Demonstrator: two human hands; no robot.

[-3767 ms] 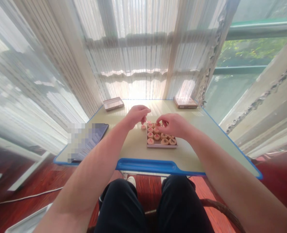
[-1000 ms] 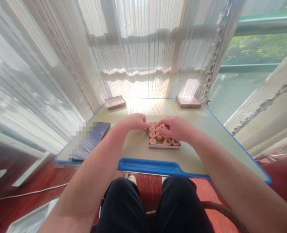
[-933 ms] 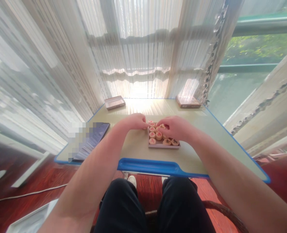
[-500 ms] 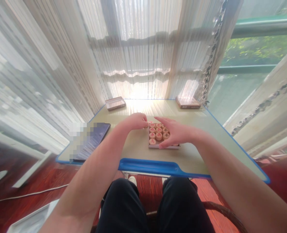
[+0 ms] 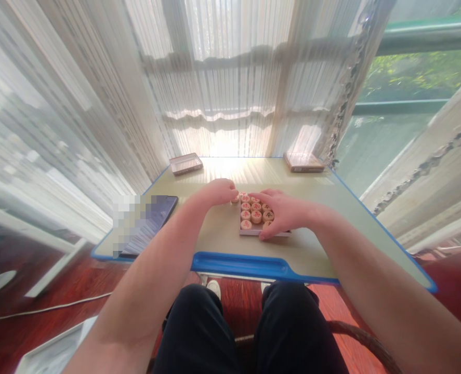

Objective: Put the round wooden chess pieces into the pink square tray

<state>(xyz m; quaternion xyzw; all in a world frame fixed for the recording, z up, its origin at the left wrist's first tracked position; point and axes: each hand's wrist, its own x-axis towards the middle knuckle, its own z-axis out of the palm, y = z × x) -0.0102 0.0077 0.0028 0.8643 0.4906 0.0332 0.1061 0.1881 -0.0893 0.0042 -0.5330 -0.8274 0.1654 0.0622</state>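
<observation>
A shallow box (image 5: 249, 233) stands on the table in front of me, filled with round wooden Chinese chess pieces (image 5: 256, 215) marked in red and black characters. My left hand (image 5: 221, 191) is at the box's far left corner, fingers curled down with the tips on a chess piece (image 5: 235, 199) just outside the wall. Spread across the right half of the box is my right hand (image 5: 282, 210), its thumb by the near wall and fingers reaching to the far side. It covers several pieces there.
The table (image 5: 214, 234) has a blue rim with a pencil groove (image 5: 240, 263) at the front. A dark tablet-like device (image 5: 156, 221), partly pixelated, lies left. An open, shallow case (image 5: 186, 164) sits back left and a flat box (image 5: 304, 162) back right. Curtains hang behind.
My right hand has come down closer over the box, its thumb and fingers slightly nearer together. My left hand stays at the same corner, with the piece under its fingertips showing more.
</observation>
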